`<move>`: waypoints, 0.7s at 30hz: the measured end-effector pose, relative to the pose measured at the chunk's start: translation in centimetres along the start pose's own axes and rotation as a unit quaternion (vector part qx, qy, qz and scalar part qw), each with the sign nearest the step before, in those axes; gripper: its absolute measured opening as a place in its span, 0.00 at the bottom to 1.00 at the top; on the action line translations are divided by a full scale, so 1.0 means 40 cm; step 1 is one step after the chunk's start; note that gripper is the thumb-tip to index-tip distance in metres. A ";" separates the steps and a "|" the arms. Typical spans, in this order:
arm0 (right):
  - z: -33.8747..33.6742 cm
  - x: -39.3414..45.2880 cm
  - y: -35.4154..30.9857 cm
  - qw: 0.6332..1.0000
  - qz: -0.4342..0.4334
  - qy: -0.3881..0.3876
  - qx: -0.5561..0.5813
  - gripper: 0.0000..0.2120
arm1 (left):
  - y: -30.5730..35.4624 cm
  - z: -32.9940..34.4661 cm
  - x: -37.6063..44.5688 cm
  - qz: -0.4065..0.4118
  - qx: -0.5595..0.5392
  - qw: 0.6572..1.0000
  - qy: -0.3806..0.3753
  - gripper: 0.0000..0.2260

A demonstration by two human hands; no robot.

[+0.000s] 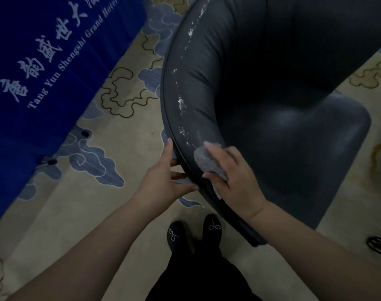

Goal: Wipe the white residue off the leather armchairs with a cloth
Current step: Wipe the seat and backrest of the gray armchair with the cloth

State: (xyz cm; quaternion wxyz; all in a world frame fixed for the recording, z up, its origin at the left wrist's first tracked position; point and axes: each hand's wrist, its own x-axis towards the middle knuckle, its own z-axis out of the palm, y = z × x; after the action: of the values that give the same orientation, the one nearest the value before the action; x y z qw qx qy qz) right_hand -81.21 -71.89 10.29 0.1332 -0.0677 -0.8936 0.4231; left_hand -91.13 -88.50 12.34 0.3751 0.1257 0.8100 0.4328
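Armchair (272, 105) rim between hands, blue banner (44, 61) left, patterned carpet (120, 135)

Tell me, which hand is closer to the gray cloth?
Right. The right hand presses on top of the gray cloth on the armchair's backrest. The left hand holds the chair's outer edge, just beside the cloth.

I'm standing in a hotel, most likely a function or meeting room. At ten o'clock from me hangs a blue table cloth (44, 68) printed in white with Chinese characters and "Tang Yun Shengshi Grand Hotel". Under my shoes (194, 233) runs a beige carpet (111, 205) with blue cloud patterns, and at one o'clock sits a dark leather armchair (283, 94).
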 end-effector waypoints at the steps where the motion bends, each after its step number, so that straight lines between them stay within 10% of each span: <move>1: 0.005 0.018 0.005 0.999 -0.026 -0.020 -0.035 0.24 | 0.000 0.001 -0.001 -0.002 -0.002 1.000 0.000 0.54; 7: -0.022 0.143 0.084 0.986 0.148 0.069 -0.014 0.19 | 0.003 0.002 0.002 -0.008 0.011 1.000 0.004 0.54; 12: 0.036 0.119 0.016 0.999 0.035 -0.013 -0.020 0.22 | 0.011 0.005 0.013 -0.007 0.017 0.999 0.031 0.55; 17: 0.056 0.155 0.016 0.988 0.129 0.082 -0.013 0.18 | 0.021 -0.006 0.029 -0.004 0.012 0.999 0.041 0.54; 21: 0.039 0.131 -0.010 0.997 0.040 0.065 -0.024 0.19 | 0.032 -0.017 0.037 -0.003 0.013 0.999 0.043 0.53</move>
State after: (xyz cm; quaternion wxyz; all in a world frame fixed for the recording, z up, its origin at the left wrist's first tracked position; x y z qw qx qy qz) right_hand -86.66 -72.07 10.62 0.1724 -0.1336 -0.8898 0.4009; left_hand -92.77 -87.37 12.86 0.3397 0.1099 0.8311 0.4263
